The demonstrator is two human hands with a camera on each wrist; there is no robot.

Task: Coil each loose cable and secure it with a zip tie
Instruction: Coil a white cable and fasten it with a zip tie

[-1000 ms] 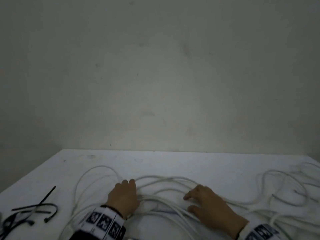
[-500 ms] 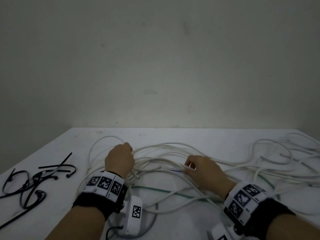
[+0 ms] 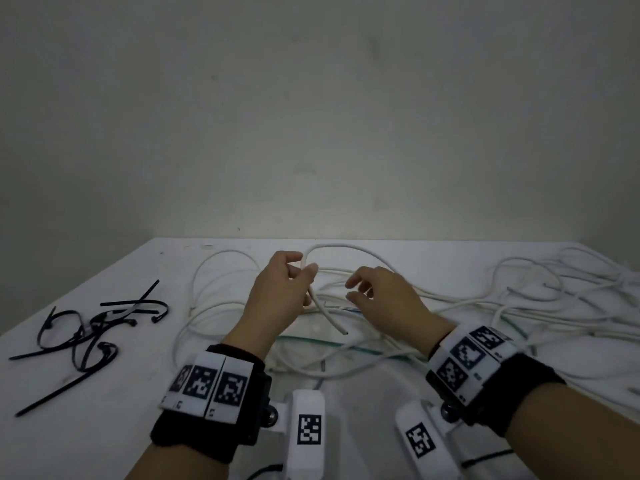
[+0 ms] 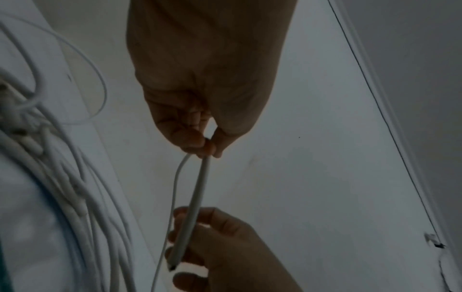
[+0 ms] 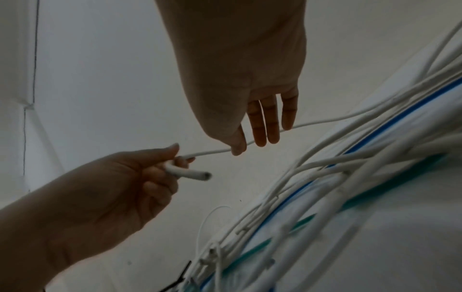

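Between the thumb and fingers of the left hand [image 3: 277, 296] sits a white cable [image 3: 325, 317], pinched near its cut end [image 3: 343, 333]; that end sticks out just below the pinch, toward the person, up off the table [image 3: 104, 427]. Above the pinch the cable bends away in a loop [image 3: 346, 247] and runs past the right hand [image 3: 384, 299], which hangs just beside the left one with its fingers [image 5: 265, 126] spread and loose; the wrist view shows the cable crossing right at their tips, but whether they touch it is hard to tell. Under both hands lies a pile of loose white cables [image 3: 519, 306]. Well off to the left of the pinch lie black zip ties [image 3: 86, 337] in a small heap on the table
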